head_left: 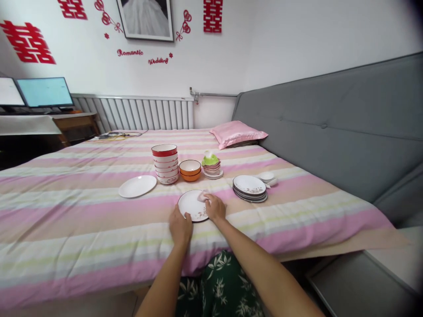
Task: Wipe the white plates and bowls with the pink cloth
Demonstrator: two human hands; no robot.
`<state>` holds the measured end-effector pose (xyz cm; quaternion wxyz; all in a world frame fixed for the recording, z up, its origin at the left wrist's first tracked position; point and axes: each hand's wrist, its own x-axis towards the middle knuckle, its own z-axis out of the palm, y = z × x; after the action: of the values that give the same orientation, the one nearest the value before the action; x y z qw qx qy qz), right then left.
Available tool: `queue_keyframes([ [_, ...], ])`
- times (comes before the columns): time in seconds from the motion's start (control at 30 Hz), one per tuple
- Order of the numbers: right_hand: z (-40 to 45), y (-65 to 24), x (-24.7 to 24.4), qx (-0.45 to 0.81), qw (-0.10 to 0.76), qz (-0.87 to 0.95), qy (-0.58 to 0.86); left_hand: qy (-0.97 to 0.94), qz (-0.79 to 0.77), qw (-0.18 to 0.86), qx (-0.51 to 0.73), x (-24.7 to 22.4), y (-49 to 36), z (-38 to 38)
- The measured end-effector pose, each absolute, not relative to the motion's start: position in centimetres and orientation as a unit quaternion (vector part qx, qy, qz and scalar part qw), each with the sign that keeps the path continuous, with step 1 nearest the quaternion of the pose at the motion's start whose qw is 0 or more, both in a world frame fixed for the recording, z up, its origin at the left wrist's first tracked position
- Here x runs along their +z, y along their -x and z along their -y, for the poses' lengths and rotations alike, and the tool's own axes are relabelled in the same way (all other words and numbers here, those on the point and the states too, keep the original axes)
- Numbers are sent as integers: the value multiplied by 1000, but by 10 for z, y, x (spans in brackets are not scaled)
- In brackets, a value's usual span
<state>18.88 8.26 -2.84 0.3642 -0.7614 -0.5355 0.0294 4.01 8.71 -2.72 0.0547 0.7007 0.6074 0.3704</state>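
A white plate (191, 205) with a dark rim and a small floral print lies in front of me on the striped bed. My left hand (180, 225) grips its near left edge, thumb over the rim. In my right hand (215, 208) is a bunched pale cloth (202, 196), pressed on the plate's upper right surface. To the right stands a stack of similar plates (250, 186). Beyond my hands are a tall stack of bowls (166, 165) with a red one on top, and two orange bowls (190, 171), one inside the other.
A white oval plate (138, 186) lies at the left. Small dishes with a green one (210, 160) on top stand behind. White spoons (270, 179) lie beside the plate stack. Farther off are a pink pillow (238, 133), cables (122, 134) and the grey headboard (330, 110).
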Motion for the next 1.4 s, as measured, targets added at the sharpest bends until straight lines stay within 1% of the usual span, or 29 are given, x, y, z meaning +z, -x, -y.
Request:
queue_keyframes([
  [0.23, -75, -184, -26, -9, 342, 537, 771, -694, -615, 54, 371, -28, -42, -84],
  [0.43, -59, -183, -14, -17, 296, 590, 751, -693, -614, 77, 372, -29, -42, -85],
  [0.7, -40, -188, 6, 65, 240, 718, 650, -689, -609, 85, 383, -32, -41, -84],
  [0.83, -51, -179, 10, 136, 239, 762, 586, -678, -609, 96, 401, -34, -40, -85],
  [0.93, -65, -169, 6, 141, 240, 739, 613, -671, -609, 104, 410, -34, -40, -85],
  [1.2, -111, -143, -8, 87, 267, 701, 656, -676, -606, 110, 404, -34, -40, -84],
  [1.4, -135, -149, -13, 38, 265, 655, 707, -679, -607, 96, 403, -35, -41, -84],
])
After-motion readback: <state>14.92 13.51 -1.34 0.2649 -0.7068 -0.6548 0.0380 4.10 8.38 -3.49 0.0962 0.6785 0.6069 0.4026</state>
